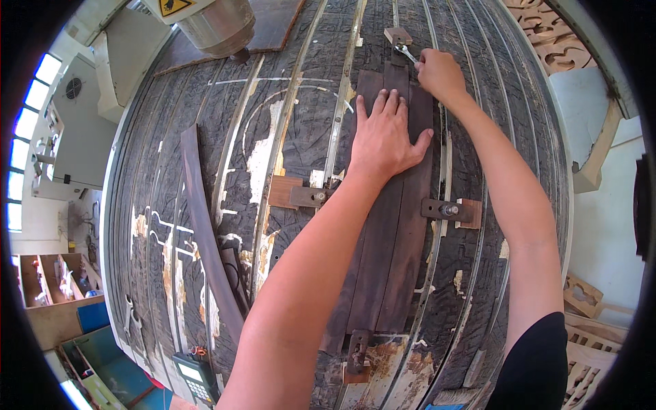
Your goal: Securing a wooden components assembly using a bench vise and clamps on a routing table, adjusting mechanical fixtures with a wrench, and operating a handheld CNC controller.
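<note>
Several dark wood planks [374, 263] lie side by side on the scored, slotted machine bed. My left hand [388, 140] is spread flat over their far part, fingers apart and holding nothing. At the far end, my right hand [441, 75] is closed around a metal wrench [408, 54]. The wrench's head is at the far clamp, beside a small wood block [396, 34]. A dark clamp with a bolt [311, 197] sits at the planks' left side, partly behind my left forearm. Another bolted clamp [441, 208] bears on their right edge, and a third clamp [358, 347] is at the near end.
A machine spindle [219, 31] hangs at the far left over a dark board [277, 42]. One long curved strip of dark wood [201, 219] lies left of my forearm. Loose wrenches [132, 320] and a handheld controller [193, 377] are by the near left edge.
</note>
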A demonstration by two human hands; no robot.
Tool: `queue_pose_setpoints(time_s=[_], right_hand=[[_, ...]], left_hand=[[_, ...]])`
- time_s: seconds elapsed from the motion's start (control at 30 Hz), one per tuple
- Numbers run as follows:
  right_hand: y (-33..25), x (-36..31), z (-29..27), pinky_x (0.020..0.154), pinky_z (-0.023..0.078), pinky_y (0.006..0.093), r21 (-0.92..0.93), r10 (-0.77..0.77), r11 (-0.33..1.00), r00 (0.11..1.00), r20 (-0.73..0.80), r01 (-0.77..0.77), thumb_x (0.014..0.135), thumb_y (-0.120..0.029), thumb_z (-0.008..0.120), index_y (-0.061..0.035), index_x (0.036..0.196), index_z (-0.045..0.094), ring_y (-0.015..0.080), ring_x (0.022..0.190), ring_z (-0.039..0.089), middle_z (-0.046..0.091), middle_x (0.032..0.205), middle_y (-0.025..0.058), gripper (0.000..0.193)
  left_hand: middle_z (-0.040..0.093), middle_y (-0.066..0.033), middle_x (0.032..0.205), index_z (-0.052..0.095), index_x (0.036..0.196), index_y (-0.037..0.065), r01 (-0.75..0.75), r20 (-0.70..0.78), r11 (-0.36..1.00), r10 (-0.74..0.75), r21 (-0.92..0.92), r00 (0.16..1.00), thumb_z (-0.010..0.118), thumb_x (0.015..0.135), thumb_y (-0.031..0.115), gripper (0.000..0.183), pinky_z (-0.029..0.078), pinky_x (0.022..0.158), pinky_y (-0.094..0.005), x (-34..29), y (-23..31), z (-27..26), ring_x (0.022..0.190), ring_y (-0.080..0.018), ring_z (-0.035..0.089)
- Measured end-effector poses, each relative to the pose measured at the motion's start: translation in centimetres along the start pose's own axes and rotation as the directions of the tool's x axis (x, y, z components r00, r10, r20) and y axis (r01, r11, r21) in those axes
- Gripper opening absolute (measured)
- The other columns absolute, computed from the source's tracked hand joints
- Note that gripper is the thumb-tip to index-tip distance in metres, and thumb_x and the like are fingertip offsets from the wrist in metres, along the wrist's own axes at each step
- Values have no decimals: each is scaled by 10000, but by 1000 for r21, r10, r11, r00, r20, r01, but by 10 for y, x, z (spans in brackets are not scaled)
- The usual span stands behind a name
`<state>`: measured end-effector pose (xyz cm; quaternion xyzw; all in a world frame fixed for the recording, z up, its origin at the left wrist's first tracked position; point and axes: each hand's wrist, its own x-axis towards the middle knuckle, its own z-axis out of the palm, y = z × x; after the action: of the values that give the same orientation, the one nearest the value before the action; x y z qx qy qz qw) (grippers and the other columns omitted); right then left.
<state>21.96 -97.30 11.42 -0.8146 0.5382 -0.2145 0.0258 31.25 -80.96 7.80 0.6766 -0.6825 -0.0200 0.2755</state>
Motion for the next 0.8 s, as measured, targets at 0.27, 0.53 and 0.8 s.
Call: queue_pose_setpoints(time_s=[0.27, 0.53, 0.8], right_hand=[[-49, 13, 20, 850, 535, 468, 355, -376, 891, 899, 224, 284, 823, -106, 599, -4, 1075, 646, 437, 971, 669, 682, 1012, 284, 276], [-60, 77, 48, 806, 514, 422, 202, -325, 936, 928, 184, 288, 910, -231, 581, -53, 1152, 595, 373, 955, 669, 699, 1020, 185, 300], [41, 122, 51, 1049, 213, 717, -124, -147, 980, 985, 90, 157, 983, -568, 367, -273, 1251, 567, 392, 1300, 501, 606, 1329, 136, 446]], left_hand=[[455, -224, 1473, 496, 1365, -73, -12, -33, 999, 11, -41, 999, 556, 886, 518, 764, 203, 1173, -604, 0, 0, 0, 1423, -335, 363], [475, -228, 1456, 509, 1353, -69, 4, -23, 1000, -4, -20, 1000, 552, 888, 514, 747, 207, 1174, -599, -4, -6, -1, 1416, -336, 376], [472, -224, 1461, 517, 1349, -58, -15, -43, 998, 13, -55, 999, 542, 894, 511, 728, 198, 1183, -582, 0, 0, 5, 1418, -333, 374]])
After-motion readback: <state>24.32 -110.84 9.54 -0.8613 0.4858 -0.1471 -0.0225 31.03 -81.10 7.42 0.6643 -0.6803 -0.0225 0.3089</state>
